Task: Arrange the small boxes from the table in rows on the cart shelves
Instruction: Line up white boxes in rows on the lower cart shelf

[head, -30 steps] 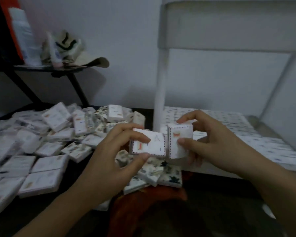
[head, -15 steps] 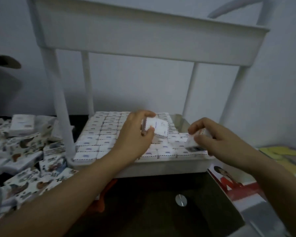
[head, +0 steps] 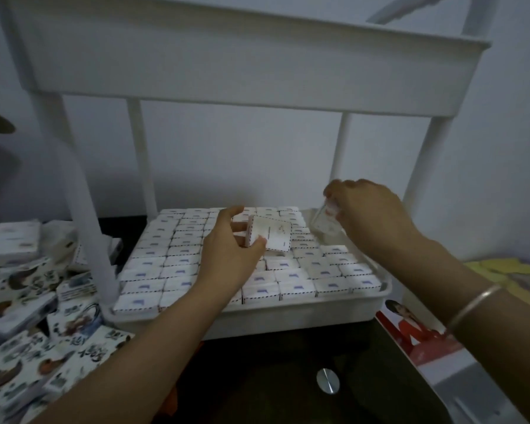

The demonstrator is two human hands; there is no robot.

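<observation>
- Mostly, the shelf (head: 288, 316) under both hands is full: rows (head: 178, 264) of small boxes cover it from the near rim almost to the far wall.
- Left hand (head: 227, 255) pinches a box (head: 270, 235) between thumb and fingers. The box is tilted, just above the rows and to the right of the palm.
- Right hand (head: 371, 212) grasps a second box (head: 323, 224), blurred, at its fingertips. It hangs over the far right corner, where a bare patch of shelf seems to show below the hand.
- Likely these two boxes go into that corner gap or begin another layer; I cannot tell which.
- Left of the left arm, a pile (head: 43, 316) of patterned boxes lies loose on the surface (head: 257, 377), so plenty is left to move.
- Above both hands, the upper shelf (head: 257, 56) shows only its wall; what it holds is hidden.
</observation>
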